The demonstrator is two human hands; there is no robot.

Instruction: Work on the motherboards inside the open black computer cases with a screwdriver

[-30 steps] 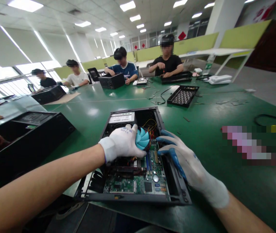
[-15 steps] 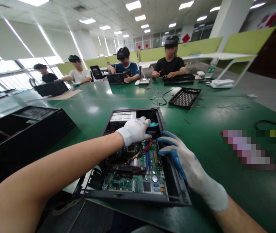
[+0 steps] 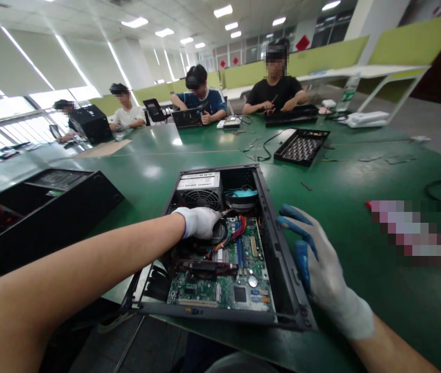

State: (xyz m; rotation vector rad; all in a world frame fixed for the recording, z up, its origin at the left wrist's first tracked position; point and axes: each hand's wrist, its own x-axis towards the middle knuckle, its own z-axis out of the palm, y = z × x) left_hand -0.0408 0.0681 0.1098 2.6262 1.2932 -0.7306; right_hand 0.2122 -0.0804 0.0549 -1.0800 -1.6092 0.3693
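an open-plan office serving as a computer workshop: lime-green partitions (image 3: 294, 68), white desks (image 3: 389, 72), a black office chair (image 3: 154, 110), window blinds (image 3: 30, 65) and ceiling panel lights (image 3: 223, 11) mark the office, while opened pc tower cases (image 3: 228, 315) on a long green worktable (image 3: 146, 178), with several people (image 3: 210, 98) sitting around it, mark the workshop.

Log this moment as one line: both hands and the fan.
left hand: inside open computer case, grip unclear | right hand: open, beside case, contact unclear | blue fan: inside case, right of power supply
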